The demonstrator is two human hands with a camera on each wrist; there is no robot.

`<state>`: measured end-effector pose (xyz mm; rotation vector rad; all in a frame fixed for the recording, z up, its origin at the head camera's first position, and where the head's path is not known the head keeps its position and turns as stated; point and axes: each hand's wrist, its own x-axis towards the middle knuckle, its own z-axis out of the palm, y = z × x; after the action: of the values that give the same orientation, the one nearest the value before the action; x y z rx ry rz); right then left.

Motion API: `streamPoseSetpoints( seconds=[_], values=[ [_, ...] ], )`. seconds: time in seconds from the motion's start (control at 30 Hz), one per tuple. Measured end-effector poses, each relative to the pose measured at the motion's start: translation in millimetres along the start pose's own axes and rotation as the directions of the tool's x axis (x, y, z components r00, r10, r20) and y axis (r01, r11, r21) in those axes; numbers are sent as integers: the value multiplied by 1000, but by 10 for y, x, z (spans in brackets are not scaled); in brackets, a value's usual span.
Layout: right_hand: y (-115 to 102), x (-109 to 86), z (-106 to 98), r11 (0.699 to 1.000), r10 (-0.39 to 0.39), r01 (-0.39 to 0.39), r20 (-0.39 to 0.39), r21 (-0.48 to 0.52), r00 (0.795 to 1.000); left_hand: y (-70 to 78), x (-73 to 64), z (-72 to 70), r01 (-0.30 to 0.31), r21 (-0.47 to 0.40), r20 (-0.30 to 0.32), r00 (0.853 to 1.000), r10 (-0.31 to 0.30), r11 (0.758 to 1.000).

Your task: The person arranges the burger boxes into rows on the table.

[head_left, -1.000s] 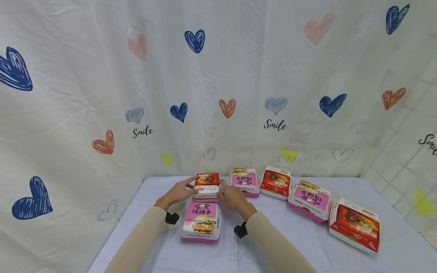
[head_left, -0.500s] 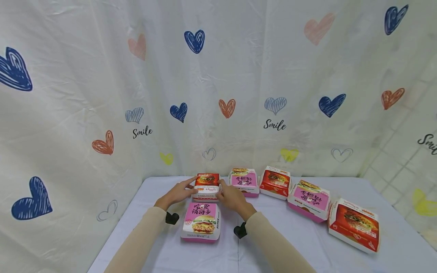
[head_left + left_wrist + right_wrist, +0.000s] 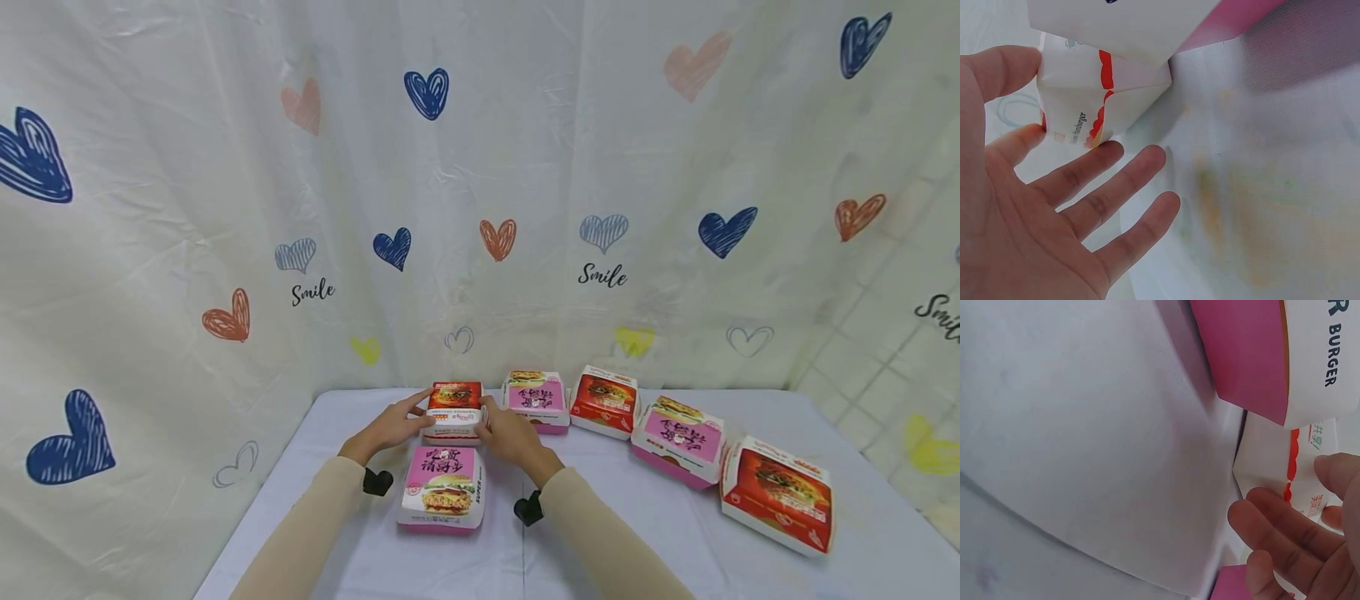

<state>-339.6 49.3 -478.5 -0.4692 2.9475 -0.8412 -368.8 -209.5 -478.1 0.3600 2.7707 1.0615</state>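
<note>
A red and white burger box (image 3: 454,410) lies at the back left of the table, between the two hands. My left hand (image 3: 388,428) touches its left side with thumb and forefinger. In the left wrist view the other fingers (image 3: 1129,203) spread out straight, apart from the box. My right hand (image 3: 513,435) is at the box's right side, its thumb (image 3: 1335,472) at the printed white wall in the right wrist view. Directly in front of that box sits a pink burger box (image 3: 441,490), between the forearms, which neither hand touches.
To the right, a curved row of boxes runs toward the front: a pink one (image 3: 536,400), a red one (image 3: 604,400), another pink one (image 3: 679,440) and a large red one (image 3: 778,493). A heart-printed curtain (image 3: 525,183) hangs behind the white-covered table (image 3: 600,517).
The red box between the hands has shifted very slightly toward the pink box in front of it. The hands stay at its sides, and the other boxes keep their places.
</note>
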Motion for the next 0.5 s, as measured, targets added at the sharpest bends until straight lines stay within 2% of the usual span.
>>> streamPoseSetpoints(
  seconds=[0.27, 0.5],
  values=[
    [20, -47, -5, 1000, -27, 27, -27, -5, 999, -6, -8, -14, -8, 54, -26, 1000, 10, 999],
    [29, -124, -66, 999, -26, 28, -24, 47, 999, 135, -38, -73, -26, 122, -115, 993, 40, 992]
  ],
)
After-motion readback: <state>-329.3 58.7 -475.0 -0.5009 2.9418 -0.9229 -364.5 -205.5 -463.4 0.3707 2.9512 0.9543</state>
